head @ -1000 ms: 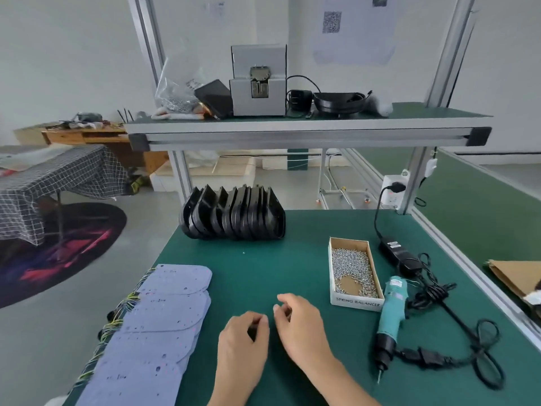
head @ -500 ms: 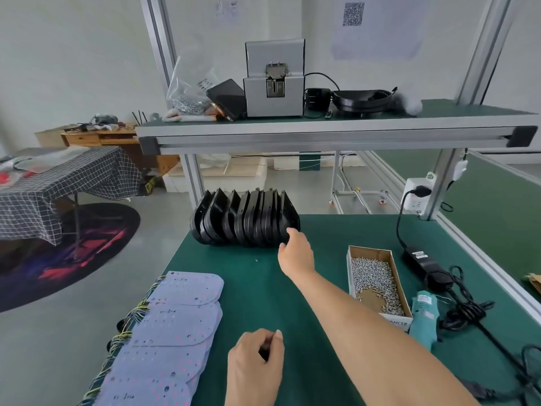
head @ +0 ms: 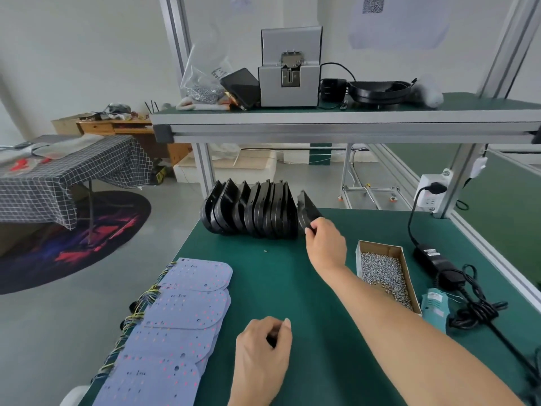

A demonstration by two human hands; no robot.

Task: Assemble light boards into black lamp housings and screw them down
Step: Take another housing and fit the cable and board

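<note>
A row of black lamp housings (head: 248, 210) stands on edge at the back of the green bench. My right hand (head: 325, 244) pinches the rightmost housing (head: 307, 210), which leans apart from the row. Pale blue light boards (head: 181, 315) with coloured wires lie overlapping at the front left. My left hand (head: 260, 356) rests near the front edge with fingers curled; something small and dark shows between thumb and fingers, unclear what. A teal electric screwdriver (head: 434, 309) lies at the right beside a cardboard box of screws (head: 383, 272).
A black power adapter (head: 436, 259) and tangled cables (head: 480, 312) lie at the right, plugged into a socket (head: 430, 194). An overhead shelf (head: 345, 121) carries a grey screw feeder (head: 289, 68) and a bag of screws. One loose screw (head: 265, 251) lies mid-bench.
My right hand reached from beside the left hand to the housing row and tipped the rightmost housing away from it. The left hand stayed near the front edge.
</note>
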